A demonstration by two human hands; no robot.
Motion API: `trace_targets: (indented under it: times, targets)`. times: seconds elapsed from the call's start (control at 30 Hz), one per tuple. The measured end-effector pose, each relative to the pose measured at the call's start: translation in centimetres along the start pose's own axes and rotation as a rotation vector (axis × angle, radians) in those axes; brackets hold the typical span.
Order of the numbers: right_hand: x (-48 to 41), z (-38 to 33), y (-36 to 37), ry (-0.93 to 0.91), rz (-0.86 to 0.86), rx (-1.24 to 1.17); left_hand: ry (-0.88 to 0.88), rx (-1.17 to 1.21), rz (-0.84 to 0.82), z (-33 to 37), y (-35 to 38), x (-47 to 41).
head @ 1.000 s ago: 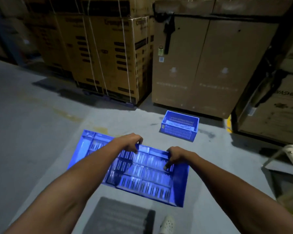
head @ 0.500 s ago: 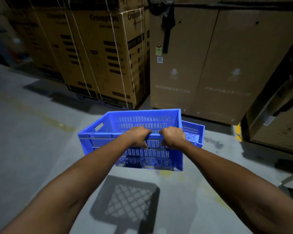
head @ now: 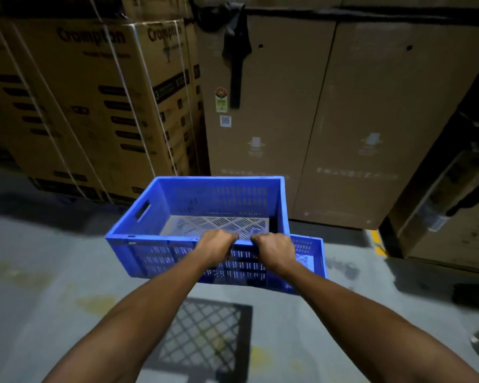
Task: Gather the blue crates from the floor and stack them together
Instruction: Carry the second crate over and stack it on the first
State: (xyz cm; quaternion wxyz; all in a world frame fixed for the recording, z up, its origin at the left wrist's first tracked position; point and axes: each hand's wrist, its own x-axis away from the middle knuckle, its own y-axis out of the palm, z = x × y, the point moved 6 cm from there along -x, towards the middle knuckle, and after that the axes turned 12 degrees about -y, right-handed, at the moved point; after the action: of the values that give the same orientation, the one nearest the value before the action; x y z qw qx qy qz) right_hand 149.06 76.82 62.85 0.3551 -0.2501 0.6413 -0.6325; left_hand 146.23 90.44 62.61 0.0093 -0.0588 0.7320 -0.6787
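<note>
I hold a blue slotted crate point(head: 150, 252) upright in the air, open side up. My left hand point(head: 215, 246) and my right hand point(head: 274, 248) both grip its near rim, close together. A second blue crate point(head: 311, 251) rests on the floor just behind and to the right of the held one. Only its right end shows; the rest is hidden by the held crate and my right hand.
Strapped cardboard boxes point(head: 100, 106) stand at the back left and tall cartons point(head: 329, 120) right behind the crates. More boxes point(head: 454, 211) crowd the right. The held crate's lattice shadow point(head: 205, 335) falls on the grey floor. A yellow floor mark point(head: 378, 241) shows at right.
The held crate went from tilted low near the floor to upright and raised. I have moved closer to the second crate, which is now mostly hidden behind it.
</note>
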Motion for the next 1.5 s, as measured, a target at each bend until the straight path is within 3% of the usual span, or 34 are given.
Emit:
trace_targets:
  times: [0.4, 0.77, 1.0, 1.5]
  targets:
    - [-15.0, 11.4, 29.5, -0.054, 0.125, -0.014, 0.006, 0.104, 0.109, -2.7, 24.8, -23.6]
    - [-19.6, 14.4, 51.7, -0.038, 0.251, -0.010, -0.008, -0.037, 0.188, -3.5, 44.6, -33.4]
    - [-20.1, 16.3, 59.3, -0.003, 0.243, -0.011, -0.005, -0.016, 0.203, -2.3, 51.4, -35.9]
    - [-18.0, 21.1, 59.3, 0.063, 0.208, 0.006, 0.025, 0.017, 0.191, 2.3, 51.8, -39.1]
